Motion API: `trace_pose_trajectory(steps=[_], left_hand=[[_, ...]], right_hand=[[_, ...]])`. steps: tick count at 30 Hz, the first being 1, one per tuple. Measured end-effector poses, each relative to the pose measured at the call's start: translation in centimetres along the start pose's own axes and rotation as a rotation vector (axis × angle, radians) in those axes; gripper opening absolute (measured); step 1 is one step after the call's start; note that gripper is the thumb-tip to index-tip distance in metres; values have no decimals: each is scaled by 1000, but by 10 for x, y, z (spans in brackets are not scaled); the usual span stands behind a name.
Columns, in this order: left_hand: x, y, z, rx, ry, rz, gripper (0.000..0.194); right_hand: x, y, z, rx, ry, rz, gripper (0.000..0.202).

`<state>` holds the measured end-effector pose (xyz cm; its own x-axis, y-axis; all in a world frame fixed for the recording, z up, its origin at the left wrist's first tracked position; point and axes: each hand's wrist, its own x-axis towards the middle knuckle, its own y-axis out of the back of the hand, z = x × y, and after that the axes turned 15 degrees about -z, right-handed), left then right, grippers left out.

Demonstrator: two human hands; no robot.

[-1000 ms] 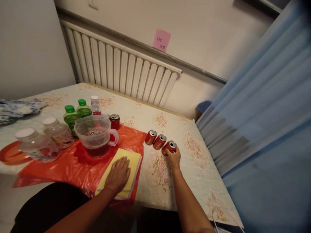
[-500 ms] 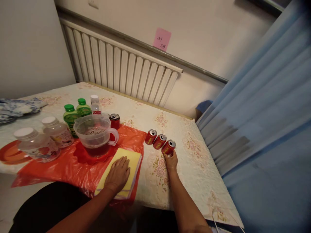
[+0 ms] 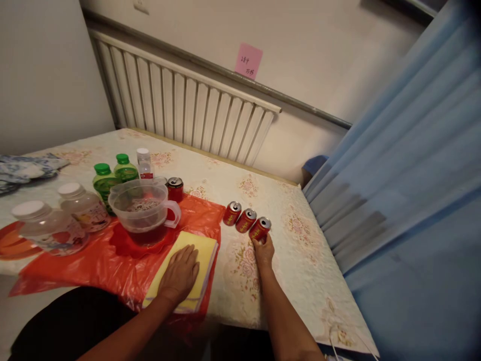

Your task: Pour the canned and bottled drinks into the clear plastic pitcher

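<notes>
My left hand (image 3: 179,275) lies flat, palm down, on a folded yellow cloth (image 3: 203,245). Under the cloth is a red plastic bag (image 3: 86,268). My right hand (image 3: 264,252) grips the lower part of a red drink can (image 3: 259,228), the rightmost of three standing in a slanting row. Beside it are the middle can (image 3: 246,220) and the left can (image 3: 232,213), all upright with their tops opened. Left of the cloth, a clear plastic jug (image 3: 139,210) holding dark liquid stands in a red dish (image 3: 122,244).
Another red can (image 3: 175,190) stands behind the jug. Further left are green-capped bottles (image 3: 102,183), a small white-capped bottle (image 3: 144,163) and large clear jars (image 3: 50,233). A flowered cover (image 3: 278,281) spreads over the surface. A blue curtain (image 3: 398,175) hangs at right, a radiator (image 3: 180,100) behind.
The view has shifted slightly, so the things at left sit a little further left and lower. Both hands keep their places on the cloth and the rightmost can.
</notes>
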<state>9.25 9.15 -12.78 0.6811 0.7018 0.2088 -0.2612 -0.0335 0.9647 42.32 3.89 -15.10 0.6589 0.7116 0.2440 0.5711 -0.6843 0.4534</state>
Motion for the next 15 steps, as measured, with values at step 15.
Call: trace_pose_trajectory(steps=[15], left_hand=[[0,1,1,5,8,-5,37]], right_hand=[[1,5,-15,-91,-46,-15,49]])
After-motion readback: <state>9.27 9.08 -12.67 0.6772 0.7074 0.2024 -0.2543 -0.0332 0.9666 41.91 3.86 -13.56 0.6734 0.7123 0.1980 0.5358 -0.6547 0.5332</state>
